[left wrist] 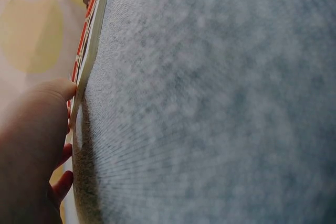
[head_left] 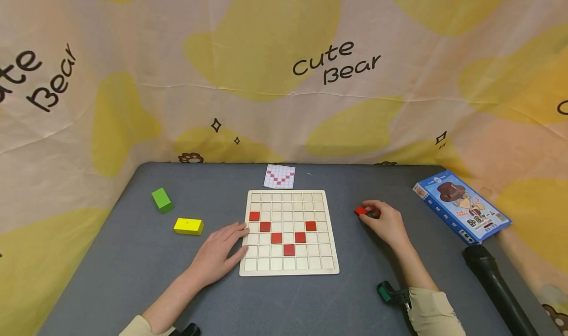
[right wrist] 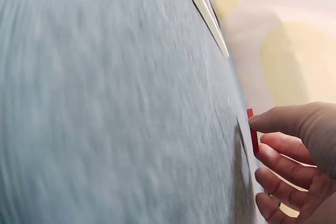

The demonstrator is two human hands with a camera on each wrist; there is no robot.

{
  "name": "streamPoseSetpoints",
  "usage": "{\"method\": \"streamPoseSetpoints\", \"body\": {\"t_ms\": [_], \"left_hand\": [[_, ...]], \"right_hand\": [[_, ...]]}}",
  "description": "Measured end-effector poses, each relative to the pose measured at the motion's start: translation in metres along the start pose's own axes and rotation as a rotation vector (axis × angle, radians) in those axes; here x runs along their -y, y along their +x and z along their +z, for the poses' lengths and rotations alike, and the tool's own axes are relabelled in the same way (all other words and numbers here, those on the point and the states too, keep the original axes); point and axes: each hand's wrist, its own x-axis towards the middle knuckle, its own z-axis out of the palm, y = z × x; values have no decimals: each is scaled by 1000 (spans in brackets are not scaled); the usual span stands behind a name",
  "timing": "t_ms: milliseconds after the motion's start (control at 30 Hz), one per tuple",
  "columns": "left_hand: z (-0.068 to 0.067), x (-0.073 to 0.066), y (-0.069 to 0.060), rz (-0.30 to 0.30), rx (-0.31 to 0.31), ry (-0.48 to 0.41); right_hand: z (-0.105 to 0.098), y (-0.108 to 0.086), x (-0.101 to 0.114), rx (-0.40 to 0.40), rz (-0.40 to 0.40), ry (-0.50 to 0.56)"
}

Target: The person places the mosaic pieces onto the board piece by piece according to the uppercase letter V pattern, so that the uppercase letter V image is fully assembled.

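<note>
A white gridded board (head_left: pixel 289 273) lies flat on the grey table, with several red square tiles (head_left: pixel 289 250) set in its cells in a V-like pattern. My left hand (head_left: pixel 218 253) rests at the board's left edge, fingers and thumb extended and touching it. To the right of the board, my right hand (head_left: pixel 385 222) pinches a small red tile (right wrist: pixel 253 131) between thumb and fingers. A small pattern card (head_left: pixel 279 176) with a pink V on a grid lies just behind the board.
On the left lie a green block (head_left: pixel 162 200) and a yellow block (head_left: pixel 188 226). A blue game box (head_left: pixel 461 205) sits at the far right, with a black microphone-shaped object (head_left: pixel 499 289) in front of it. A patterned cloth (head_left: pixel 266 79) hangs behind the table.
</note>
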Motion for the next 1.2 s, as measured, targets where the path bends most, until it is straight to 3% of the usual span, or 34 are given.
{"method": "streamPoseSetpoints", "body": {"t_ms": [600, 900, 1200], "left_hand": [[-1, 0, -1, 1, -4, 2], [1, 0, 0, 6, -17, 4], [0, -1, 0, -1, 2, 13]], "right_hand": [[40, 5, 45, 79, -146, 93], [52, 9, 52, 111, -212, 124], [55, 11, 54, 152, -216, 136]]}}
